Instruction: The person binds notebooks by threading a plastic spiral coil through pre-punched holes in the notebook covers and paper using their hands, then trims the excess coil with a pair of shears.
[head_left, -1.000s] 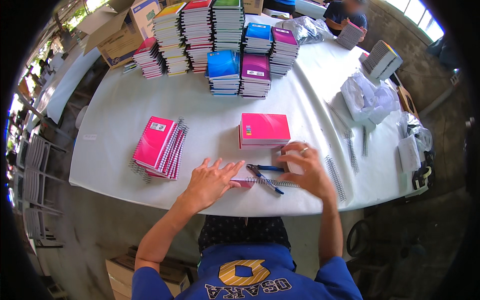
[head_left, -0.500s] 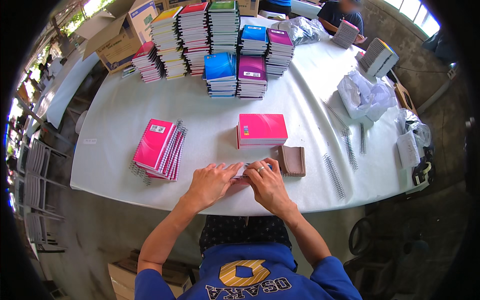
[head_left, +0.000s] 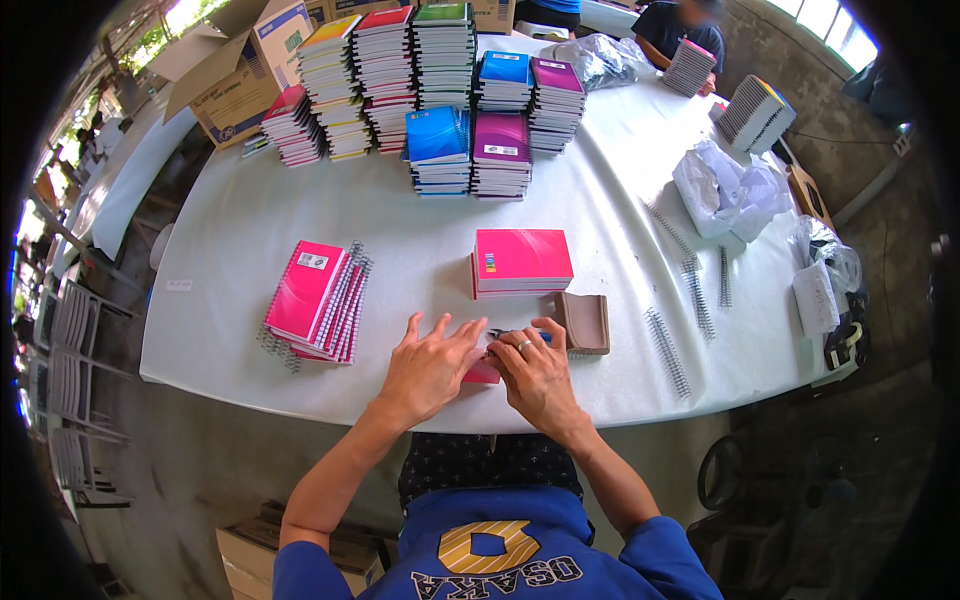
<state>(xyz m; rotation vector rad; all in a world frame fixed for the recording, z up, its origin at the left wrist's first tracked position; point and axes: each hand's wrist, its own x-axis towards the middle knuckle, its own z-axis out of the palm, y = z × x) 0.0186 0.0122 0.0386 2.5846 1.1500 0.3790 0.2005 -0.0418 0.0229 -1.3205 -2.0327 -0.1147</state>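
Note:
A small pink notebook (head_left: 482,374) lies at the table's front edge, partly hidden between my hands. My left hand (head_left: 430,365) is open over its left side, fingers spread and thumb side against it. The fingers of my right hand (head_left: 538,378) are closed in a pinch at its upper right edge; a ring sits on one finger. Just beyond those fingertips shows a dark-tipped tool with a blue part (head_left: 543,336), mostly covered by the hand. Beside my right hand stands a brown open-topped holder (head_left: 583,323).
Pink notebooks are stacked beyond my hands (head_left: 523,255), and spiral-bound ones to the left (head_left: 305,290). Loose wire coils (head_left: 667,352) lie to the right, near a white plastic bag (head_left: 730,190). Tall notebook stacks (head_left: 443,60) line the back. A person (head_left: 685,35) sits at the far right.
My left hand's fingers have lifted and spread, and my right hand has shifted slightly. More of the pink notebook shows between my hands.

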